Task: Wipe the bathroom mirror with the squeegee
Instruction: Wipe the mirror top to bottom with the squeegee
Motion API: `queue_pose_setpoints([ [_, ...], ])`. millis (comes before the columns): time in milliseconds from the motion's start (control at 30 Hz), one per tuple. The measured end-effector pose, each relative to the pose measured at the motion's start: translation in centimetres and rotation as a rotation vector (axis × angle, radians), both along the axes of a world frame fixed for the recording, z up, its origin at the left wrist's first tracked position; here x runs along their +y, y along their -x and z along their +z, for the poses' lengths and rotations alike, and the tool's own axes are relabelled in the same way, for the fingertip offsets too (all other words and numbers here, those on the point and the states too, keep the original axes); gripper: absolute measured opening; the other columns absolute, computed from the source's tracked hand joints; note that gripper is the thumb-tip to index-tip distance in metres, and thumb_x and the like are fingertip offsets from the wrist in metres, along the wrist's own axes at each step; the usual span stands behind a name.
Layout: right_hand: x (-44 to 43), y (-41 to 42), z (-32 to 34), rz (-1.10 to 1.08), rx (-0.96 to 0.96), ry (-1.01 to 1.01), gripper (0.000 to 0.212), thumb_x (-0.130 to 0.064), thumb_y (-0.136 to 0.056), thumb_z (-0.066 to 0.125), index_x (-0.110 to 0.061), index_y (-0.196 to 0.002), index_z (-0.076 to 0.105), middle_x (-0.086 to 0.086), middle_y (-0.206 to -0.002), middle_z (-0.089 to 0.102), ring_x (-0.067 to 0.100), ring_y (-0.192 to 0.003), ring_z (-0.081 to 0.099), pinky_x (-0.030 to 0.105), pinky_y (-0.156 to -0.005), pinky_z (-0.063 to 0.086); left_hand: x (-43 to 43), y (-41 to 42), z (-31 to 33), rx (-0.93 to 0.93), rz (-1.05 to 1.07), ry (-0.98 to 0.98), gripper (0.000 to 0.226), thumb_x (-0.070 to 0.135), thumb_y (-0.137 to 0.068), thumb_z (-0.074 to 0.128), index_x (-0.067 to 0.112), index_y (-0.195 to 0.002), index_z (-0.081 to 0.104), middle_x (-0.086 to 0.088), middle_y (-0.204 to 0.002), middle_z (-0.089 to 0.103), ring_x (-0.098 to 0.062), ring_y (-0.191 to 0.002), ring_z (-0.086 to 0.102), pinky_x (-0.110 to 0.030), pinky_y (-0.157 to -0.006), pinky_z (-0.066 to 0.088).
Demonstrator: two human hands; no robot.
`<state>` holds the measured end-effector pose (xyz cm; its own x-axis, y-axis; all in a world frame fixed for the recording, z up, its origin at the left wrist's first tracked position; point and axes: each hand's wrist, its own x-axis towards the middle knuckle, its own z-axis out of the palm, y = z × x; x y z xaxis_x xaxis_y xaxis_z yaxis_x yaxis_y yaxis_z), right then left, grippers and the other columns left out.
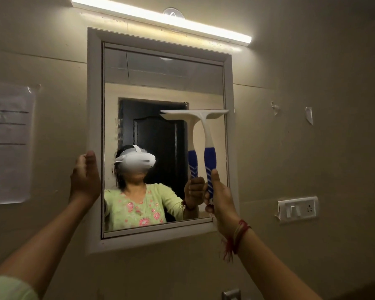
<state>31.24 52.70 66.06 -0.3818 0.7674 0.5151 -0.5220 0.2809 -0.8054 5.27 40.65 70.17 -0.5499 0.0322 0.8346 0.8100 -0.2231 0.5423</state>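
Note:
A white-framed mirror (160,74) hangs on the beige wall. My right hand (222,198) grips the blue-and-white handle of a squeegee (206,126), held upright. Its white blade lies level against the glass at mid-height on the right side, reaching the right frame. My left hand (85,180) holds the left edge of the mirror frame, thumb toward the glass. The mirror reflects a person in a light green top, the squeegee and a dark doorway. Smears show on the glass at the left.
A tube light (160,17) runs above the mirror. A taped paper sheet (8,144) hangs on the wall to the left. A switch and socket plate (298,208) sits on the right wall. A metal fitting (232,295) shows at the bottom edge.

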Motion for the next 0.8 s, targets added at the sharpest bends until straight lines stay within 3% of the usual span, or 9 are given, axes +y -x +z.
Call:
queue_pose_setpoints([
  [167, 0.1, 0.5, -4.6, -0.143, -0.092, 0.019, 0.051, -0.066, -0.072, 0.04, -0.017, -0.066, 0.053, -0.008, -0.047, 0.047, 0.003, -0.036, 0.04, 0.015, -0.034, 0.031, 0.1, 0.1, -0.1, 0.009, 0.001, 0.01, 0.049, 0.042, -0.097, 0.022, 0.0, -0.096, 0.048, -0.024, -0.086, 0.052, -0.033, -0.084, 0.05, -0.036, -0.07, 0.03],
  [333, 0.2, 0.1, -5.4, -0.183, -0.07, 0.026, 0.045, -0.052, -0.088, 0.039, -0.016, -0.065, 0.053, -0.007, -0.048, 0.047, 0.0, -0.035, 0.039, 0.013, -0.035, 0.032, 0.3, 0.4, -0.1, 0.0, 0.002, 0.017, 0.049, 0.044, -0.096, 0.02, 0.003, -0.09, 0.046, -0.014, -0.074, 0.046, -0.026, -0.074, 0.044, -0.035, -0.066, 0.028],
  [467, 0.2, 0.3, -3.1, -0.153, -0.031, 0.007, 0.043, -0.05, -0.088, 0.04, -0.015, -0.066, 0.052, -0.008, -0.041, 0.047, -0.001, -0.033, 0.041, 0.012, -0.034, 0.034, 0.3, 0.4, -0.1, -0.001, 0.009, 0.013, 0.046, 0.044, -0.096, 0.021, 0.005, -0.088, 0.045, -0.015, -0.075, 0.045, -0.026, -0.073, 0.043, -0.034, -0.067, 0.028],
  [633, -0.4, 0.6, -7.3, -0.161, -0.1, 0.048, 0.05, -0.063, -0.075, 0.038, -0.016, -0.066, 0.053, -0.008, -0.047, 0.047, 0.003, -0.037, 0.039, 0.015, -0.035, 0.031, 0.2, 0.3, -0.1, -0.002, -0.005, 0.017, 0.041, 0.042, -0.097, 0.022, 0.009, -0.089, 0.044, -0.015, -0.079, 0.047, -0.025, -0.076, 0.043, -0.034, -0.069, 0.028],
  [800, -0.9, 0.7, -7.7, -0.154, -0.125, 0.071, 0.051, -0.063, -0.078, 0.037, -0.016, -0.065, 0.052, -0.005, -0.05, 0.045, 0.005, -0.039, 0.038, 0.016, -0.035, 0.03, 0.4, 0.5, -0.2, -0.01, -0.009, 0.022, 0.043, 0.045, -0.096, 0.021, 0.01, -0.09, 0.045, -0.014, -0.08, 0.048, -0.024, -0.077, 0.044, -0.034, -0.069, 0.03],
])
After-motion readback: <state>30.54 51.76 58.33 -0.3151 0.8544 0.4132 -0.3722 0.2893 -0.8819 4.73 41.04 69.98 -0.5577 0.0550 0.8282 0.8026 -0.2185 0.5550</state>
